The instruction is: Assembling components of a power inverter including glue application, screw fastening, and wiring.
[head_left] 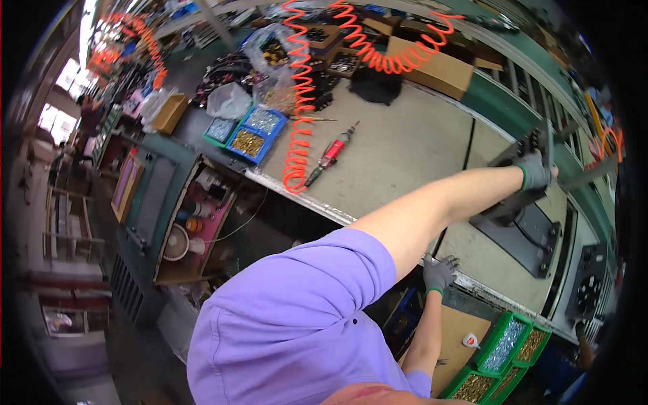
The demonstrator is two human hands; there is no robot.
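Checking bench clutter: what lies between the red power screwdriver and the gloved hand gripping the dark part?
Bare grey benchtop in the head view, crossed only by a thin dark seam.

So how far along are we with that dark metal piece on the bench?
Done: little I can confirm; the flat dark metal panel lies on the grey bench. In hand: the left hand grips a dark metal frame above it, and the right hand rests open on the bench edge. Left: probably fastening, since the red power screwdriver lies untouched.
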